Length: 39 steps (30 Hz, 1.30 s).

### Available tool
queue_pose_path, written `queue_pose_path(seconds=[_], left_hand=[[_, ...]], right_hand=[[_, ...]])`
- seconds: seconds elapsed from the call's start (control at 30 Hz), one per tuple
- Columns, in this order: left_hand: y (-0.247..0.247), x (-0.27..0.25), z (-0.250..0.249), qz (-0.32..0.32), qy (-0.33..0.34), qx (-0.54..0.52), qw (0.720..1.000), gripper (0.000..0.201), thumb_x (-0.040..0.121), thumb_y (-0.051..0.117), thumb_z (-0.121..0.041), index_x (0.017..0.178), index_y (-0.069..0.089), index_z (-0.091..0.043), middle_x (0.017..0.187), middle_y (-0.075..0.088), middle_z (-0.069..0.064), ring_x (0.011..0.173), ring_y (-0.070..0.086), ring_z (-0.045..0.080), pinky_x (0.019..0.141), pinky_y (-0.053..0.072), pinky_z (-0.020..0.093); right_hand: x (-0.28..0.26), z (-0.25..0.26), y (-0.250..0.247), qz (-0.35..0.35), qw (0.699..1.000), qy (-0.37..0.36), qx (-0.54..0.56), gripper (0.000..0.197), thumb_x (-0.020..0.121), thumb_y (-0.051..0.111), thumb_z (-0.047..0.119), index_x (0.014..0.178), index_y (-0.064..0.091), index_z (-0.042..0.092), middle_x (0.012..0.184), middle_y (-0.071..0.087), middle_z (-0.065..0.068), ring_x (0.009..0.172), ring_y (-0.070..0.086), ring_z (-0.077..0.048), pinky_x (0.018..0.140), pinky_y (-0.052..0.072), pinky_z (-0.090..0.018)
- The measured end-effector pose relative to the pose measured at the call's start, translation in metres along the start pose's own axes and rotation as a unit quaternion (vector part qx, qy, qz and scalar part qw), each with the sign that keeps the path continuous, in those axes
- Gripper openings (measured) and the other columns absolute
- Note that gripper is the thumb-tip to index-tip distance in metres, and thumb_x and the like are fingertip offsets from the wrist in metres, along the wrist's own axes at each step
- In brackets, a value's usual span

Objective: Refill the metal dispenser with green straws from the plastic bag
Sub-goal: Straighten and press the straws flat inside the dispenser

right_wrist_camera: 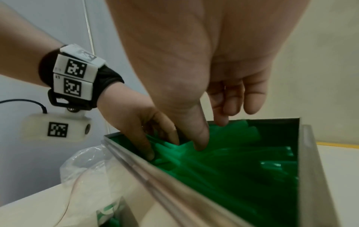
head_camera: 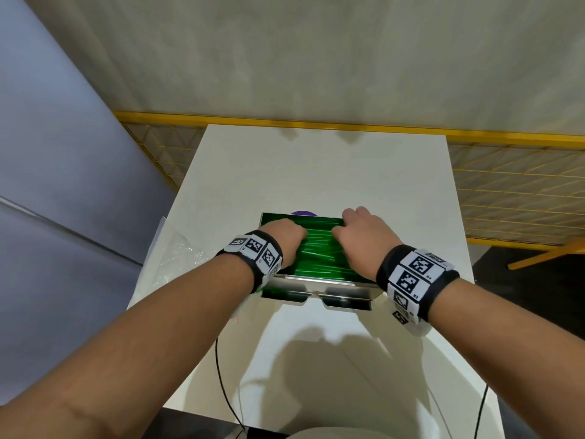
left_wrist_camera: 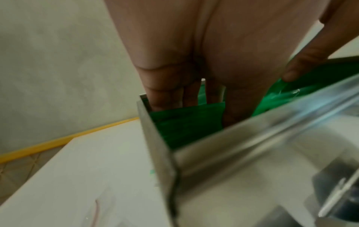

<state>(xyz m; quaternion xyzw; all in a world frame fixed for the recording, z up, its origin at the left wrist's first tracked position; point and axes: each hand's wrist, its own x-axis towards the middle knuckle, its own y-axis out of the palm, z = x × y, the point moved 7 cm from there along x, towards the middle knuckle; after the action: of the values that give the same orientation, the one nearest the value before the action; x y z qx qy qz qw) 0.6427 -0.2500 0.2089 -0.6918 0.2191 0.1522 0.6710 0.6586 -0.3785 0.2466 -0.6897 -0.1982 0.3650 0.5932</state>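
Observation:
The metal dispenser (head_camera: 346,296) stands mid-table with its top open and a pile of green straws (head_camera: 319,253) inside. My left hand (head_camera: 285,236) reaches into the left end; its straight fingers (left_wrist_camera: 165,98) go down against the straws (left_wrist_camera: 186,122) and its thumb (left_wrist_camera: 293,72) rests on them. My right hand (head_camera: 361,239) hovers over the right half. Its thumb (right_wrist_camera: 200,138) touches the straws (right_wrist_camera: 242,169) and its fingers (right_wrist_camera: 237,98) hang loosely near the far wall. Neither hand plainly grips a straw. The crumpled clear plastic bag (head_camera: 177,258) lies left of the dispenser (right_wrist_camera: 310,169).
The white table (head_camera: 316,160) ends at a yellow mesh fence (head_camera: 506,185) behind and to the right. A purple object (head_camera: 304,213) peeks out behind the dispenser. Black cables (head_camera: 221,384) hang at the near edge. The bag (right_wrist_camera: 87,165) touches the dispenser's left side.

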Motion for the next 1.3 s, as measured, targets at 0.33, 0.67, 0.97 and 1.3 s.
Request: queue_pose_path(seconds=[0.33, 0.67, 0.97, 1.3], left_hand=[[-0.009, -0.005, -0.005, -0.028, 0.008, 0.001, 1.0, 0.016, 0.088, 0.069, -0.027, 0.097, 0.071, -0.013, 0.098, 0.066, 0.006, 0.092, 0.064, 0.025, 0.082, 0.055, 0.035], [0.004, -0.005, 0.003, 0.019, -0.019, 0.04, 0.999, 0.016, 0.091, 0.065, -0.013, 0.076, 0.061, -0.014, 0.075, 0.057, 0.006, 0.071, 0.06, 0.025, 0.066, 0.049, 0.031], [0.013, -0.003, 0.002, 0.035, 0.002, 0.034, 0.999, 0.014, 0.092, 0.062, -0.014, 0.094, 0.075, -0.008, 0.085, 0.067, 0.01, 0.073, 0.058, 0.026, 0.067, 0.051, 0.033], [-0.029, -0.014, 0.005, -0.014, -0.028, 0.016, 0.999, 0.029, 0.084, 0.064, -0.032, 0.064, 0.048, -0.018, 0.066, 0.051, 0.001, 0.059, 0.053, 0.018, 0.057, 0.045, 0.029]], right_hand=[[-0.005, 0.019, 0.021, 0.173, 0.984, -0.001, -0.028, 0.024, 0.092, 0.049, -0.001, 0.106, 0.067, 0.004, 0.105, 0.066, -0.013, 0.099, 0.065, -0.032, 0.073, 0.05, -0.037], [-0.005, -0.007, -0.014, 0.165, 0.977, 0.01, -0.137, 0.024, 0.09, 0.051, 0.007, 0.069, 0.044, 0.016, 0.071, 0.046, 0.0, 0.079, 0.048, -0.025, 0.078, 0.037, -0.037], [-0.046, -0.08, -0.073, 0.067, 0.974, 0.096, -0.194, 0.035, 0.091, 0.055, 0.016, 0.063, 0.034, 0.019, 0.074, 0.053, 0.0, 0.074, 0.051, -0.026, 0.07, 0.036, -0.033], [-0.059, -0.076, -0.052, 0.069, 0.988, 0.11, -0.083, 0.009, 0.09, 0.059, 0.021, 0.082, 0.061, 0.017, 0.078, 0.06, -0.004, 0.072, 0.06, -0.029, 0.063, 0.041, -0.03]])
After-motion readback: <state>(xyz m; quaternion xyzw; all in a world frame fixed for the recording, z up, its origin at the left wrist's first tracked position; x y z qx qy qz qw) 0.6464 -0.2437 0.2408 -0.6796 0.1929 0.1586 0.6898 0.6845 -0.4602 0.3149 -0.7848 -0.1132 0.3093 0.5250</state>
